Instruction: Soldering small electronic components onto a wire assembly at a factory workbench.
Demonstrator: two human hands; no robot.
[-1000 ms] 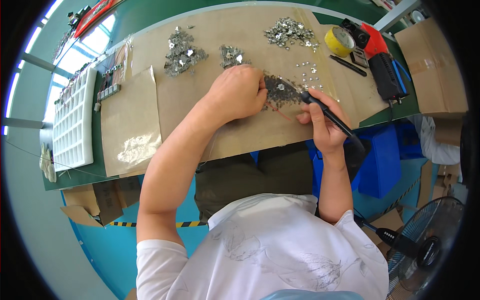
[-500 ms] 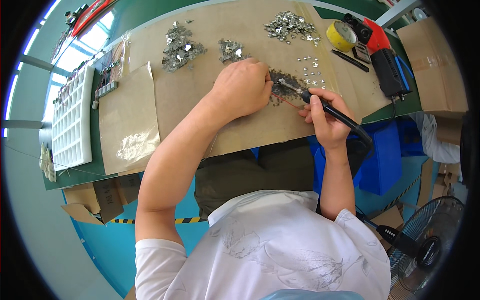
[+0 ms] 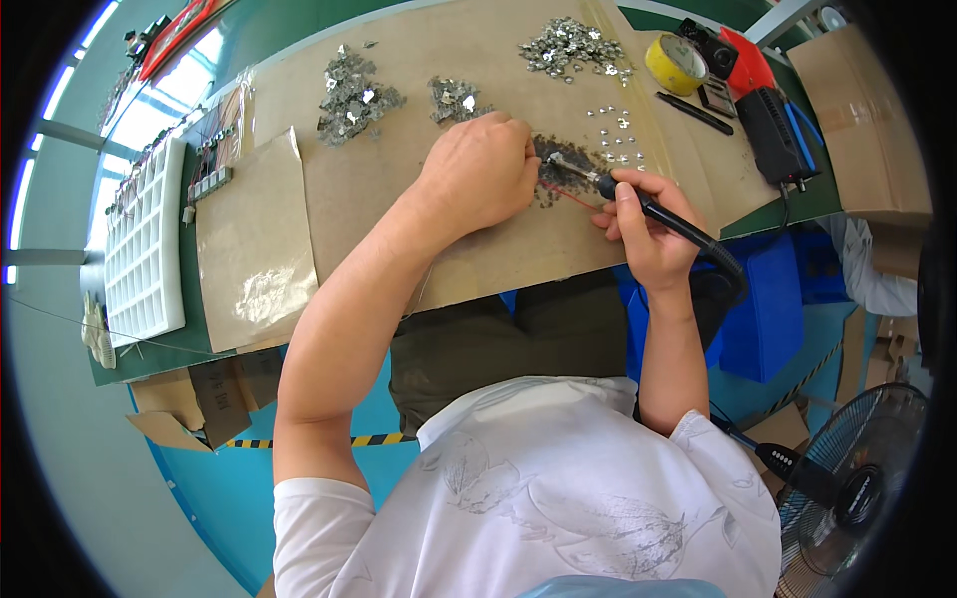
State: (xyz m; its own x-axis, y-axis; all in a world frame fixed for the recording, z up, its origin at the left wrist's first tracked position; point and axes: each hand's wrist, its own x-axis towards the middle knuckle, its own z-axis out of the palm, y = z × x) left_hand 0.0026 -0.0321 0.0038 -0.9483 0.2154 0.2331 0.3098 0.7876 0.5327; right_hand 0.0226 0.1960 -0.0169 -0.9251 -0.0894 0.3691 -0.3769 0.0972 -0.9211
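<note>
My right hand (image 3: 658,239) grips a soldering iron (image 3: 663,214) with a black handle and a metal tip that points left. The tip is over a dark speckled patch (image 3: 573,149) on the brown cardboard sheet (image 3: 498,261). Close beside the tip, my left hand (image 3: 480,171) is closed, its fingertips turned away; whatever they pinch is hidden. A thin red wire (image 3: 572,196) runs from near the left fingertips toward the lower fingers of my right hand. Small silver metal pieces (image 3: 622,141) lie spread out just beyond the iron.
Piles of metal parts lie farther back: one at left (image 3: 357,98), one mid-table (image 3: 455,98), one at right (image 3: 571,48). Yellow tape (image 3: 676,62), a black pen (image 3: 695,113) and a black device (image 3: 776,135) stand right. A white compartment tray (image 3: 147,244) sits left; a fan (image 3: 855,493) stands lower right.
The view has shifted slightly, moving the table's things a little. Both hands keep nearly the same pose, with the iron's tip still beside my left fingertips.
</note>
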